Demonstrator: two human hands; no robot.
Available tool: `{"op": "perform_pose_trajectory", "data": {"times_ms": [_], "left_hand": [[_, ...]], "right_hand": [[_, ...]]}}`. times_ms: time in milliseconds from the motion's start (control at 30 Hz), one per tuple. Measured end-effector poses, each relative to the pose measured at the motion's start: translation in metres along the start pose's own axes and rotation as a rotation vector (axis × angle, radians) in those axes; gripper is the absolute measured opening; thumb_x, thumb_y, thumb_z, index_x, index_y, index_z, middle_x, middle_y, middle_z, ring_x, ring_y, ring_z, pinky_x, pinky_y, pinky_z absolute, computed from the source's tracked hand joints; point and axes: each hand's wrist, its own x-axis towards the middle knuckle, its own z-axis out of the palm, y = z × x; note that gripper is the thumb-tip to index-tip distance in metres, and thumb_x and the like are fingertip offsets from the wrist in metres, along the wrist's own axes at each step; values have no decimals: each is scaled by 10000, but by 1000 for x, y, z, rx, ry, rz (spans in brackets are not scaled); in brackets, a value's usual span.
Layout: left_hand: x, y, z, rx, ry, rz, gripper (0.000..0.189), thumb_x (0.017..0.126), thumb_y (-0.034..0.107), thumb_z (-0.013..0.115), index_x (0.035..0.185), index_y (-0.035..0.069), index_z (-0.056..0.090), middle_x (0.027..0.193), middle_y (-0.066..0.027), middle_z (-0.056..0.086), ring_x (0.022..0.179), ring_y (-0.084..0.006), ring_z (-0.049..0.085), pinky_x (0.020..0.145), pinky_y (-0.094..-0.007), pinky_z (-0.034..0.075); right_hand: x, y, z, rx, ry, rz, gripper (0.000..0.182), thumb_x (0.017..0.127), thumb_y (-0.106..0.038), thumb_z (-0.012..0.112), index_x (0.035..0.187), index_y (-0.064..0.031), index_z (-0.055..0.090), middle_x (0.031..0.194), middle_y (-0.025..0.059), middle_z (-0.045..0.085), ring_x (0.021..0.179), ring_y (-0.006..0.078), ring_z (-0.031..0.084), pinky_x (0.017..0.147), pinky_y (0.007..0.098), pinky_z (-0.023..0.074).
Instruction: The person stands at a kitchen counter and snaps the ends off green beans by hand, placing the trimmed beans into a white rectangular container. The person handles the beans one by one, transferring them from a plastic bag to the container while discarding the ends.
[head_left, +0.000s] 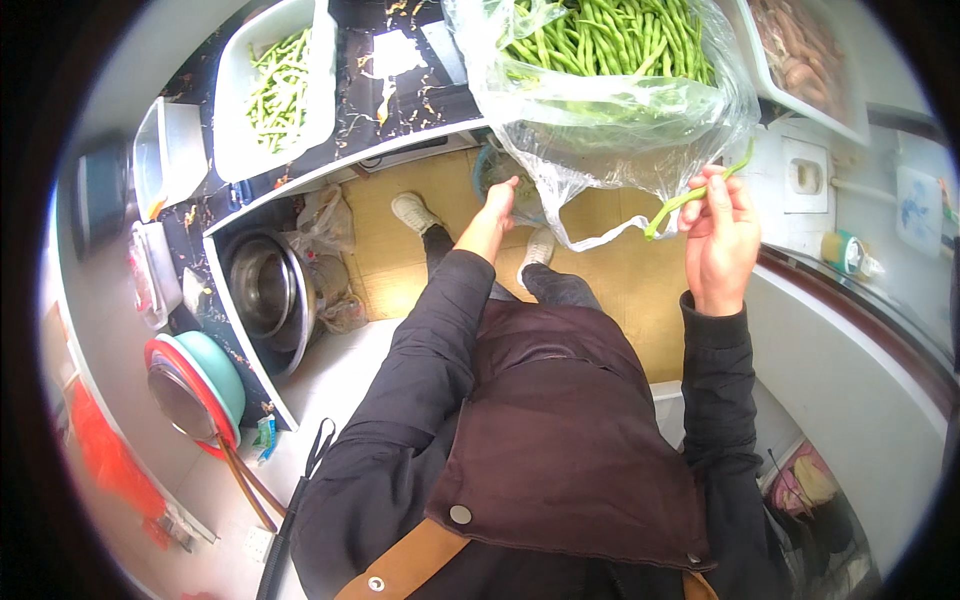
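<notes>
My right hand (720, 225) pinches one long green bean (660, 217) between thumb and fingers, just beside the hanging edge of a clear plastic bag (630, 142). That bag lies open on the counter, and a heap of whole green beans (615, 37) fills it. Left of the bag's handle, my left hand (501, 206) is held out above a blue-rimmed bin (484, 176) on the floor with scraps inside. Its thumb points up; most of its fingers are hidden, so I cannot tell whether it holds anything. Short bean pieces (279, 97) lie in a white plastic tub (319, 127).
The dark marbled counter (360, 97) has a pale edge. A tub of sausage-like meat (802, 52) stands at right. Nested steel bowls (262, 281) sit on the lower shelf. Colored basins (217, 375) and a long-handled strainer (180, 401) are at left.
</notes>
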Motion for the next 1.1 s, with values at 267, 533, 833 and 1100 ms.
{"op": "perform_pose_trajectory", "data": {"times_ms": [267, 533, 833, 1100], "left_hand": [[4, -7, -15, 554, 252, 572, 400, 901, 185, 573, 1238, -30, 586, 1237, -186, 625, 1178, -269, 581, 1007, -353, 435], [-272, 108, 21, 557, -66, 888, 185, 921, 162, 613, 972, -3, 680, 879, -54, 678, 854, -109, 609, 797, -264, 485], [-338, 272, -42, 777, -313, 1327, 96, 941, 75, 597, 989, 23, 661, 897, -42, 650, 826, -117, 598, 760, -264, 480], [-272, 401, -204, 1144, 427, 1538, 301, 908, 219, 642, 1142, 29, 643, 1011, -179, 685, 949, -314, 651, 844, -353, 490]], "right_hand": [[-1, 17, 12, -7, -176, 184, 191, 983, -106, 528, 1102, 32, 583, 949, 119, 649, 670, 123, 619, 605, 262, 534], [-4, 22, 106, -128, -391, 166, 160, 979, -79, 522, 1073, 32, 587, 902, 82, 637, 673, 100, 605, 637, 248, 538], [14, 40, 297, 267, -563, 346, 169, 966, -117, 573, 1040, 32, 600, 849, 57, 623, 640, 97, 553, 592, 231, 468], [61, 97, 439, -299, -682, 236, 343, 934, -173, 613, 1187, 54, 563, 886, 65, 634, 722, 127, 620, 637, 265, 509]]}}
